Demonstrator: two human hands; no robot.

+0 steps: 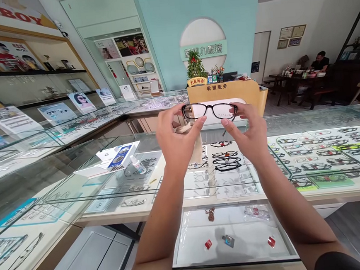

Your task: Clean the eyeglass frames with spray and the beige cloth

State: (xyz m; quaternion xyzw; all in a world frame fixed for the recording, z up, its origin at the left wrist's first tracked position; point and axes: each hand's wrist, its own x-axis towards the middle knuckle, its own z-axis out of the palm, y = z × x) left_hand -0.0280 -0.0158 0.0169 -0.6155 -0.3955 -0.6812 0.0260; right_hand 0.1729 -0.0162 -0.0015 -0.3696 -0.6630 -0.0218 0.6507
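A pair of black-framed eyeglasses [209, 107] is held up level in front of me, above the glass counter. My left hand [177, 137] pinches its left end between thumb and fingers. A cream cloth [196, 148] hangs from this same hand, below the frame. At the other end, my right hand [250, 131] grips the right side of the frame, and one temple slants down beside the thumb. Faint print shows on the right lens.
Glass display counters [291, 122] full of eyeglasses stretch left and right. A small spray bottle [138, 165] and a white-and-blue box [116, 158] stand on the left. Below is an open drawer [220, 254] with small items. Farther off are a wooden cashier desk [226, 90] and a seated person [320, 62].
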